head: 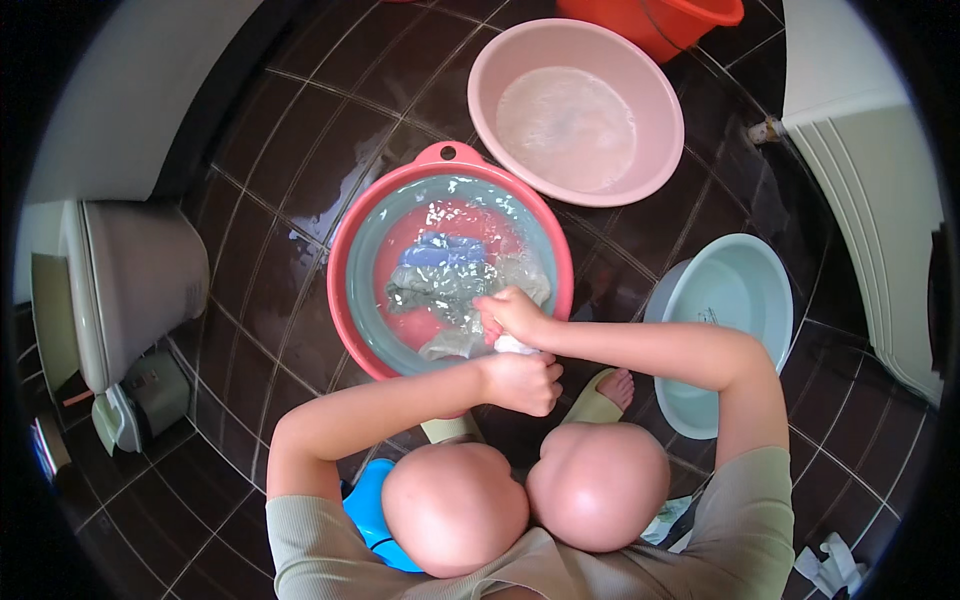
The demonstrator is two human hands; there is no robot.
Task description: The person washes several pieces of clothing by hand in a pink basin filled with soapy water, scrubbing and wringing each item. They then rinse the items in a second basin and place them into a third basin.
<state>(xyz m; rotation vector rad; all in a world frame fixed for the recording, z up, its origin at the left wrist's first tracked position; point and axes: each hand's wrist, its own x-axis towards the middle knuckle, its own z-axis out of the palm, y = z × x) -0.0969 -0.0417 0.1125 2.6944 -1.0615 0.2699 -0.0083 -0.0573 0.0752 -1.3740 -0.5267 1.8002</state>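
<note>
Both my hands grip a wet white cloth (515,345) over the near right rim of a round red-and-grey basin (360,217). My left hand (521,382) is closed on its lower end, just outside the rim. My right hand (514,315) holds the upper part, above the water. Under the water in the basin lie a blue cloth (444,250), a grey-green cloth (431,289) and pale, whitish fabric (454,343). Glare on the water hides some of their edges.
A pink basin (484,112) of cloudy water stands beyond, beside a red bucket (667,30). To the right is a pale blue basin (780,300). A toilet (142,270) and a small bin (157,394) are at the left. The dark tiled floor (285,187) is wet in places.
</note>
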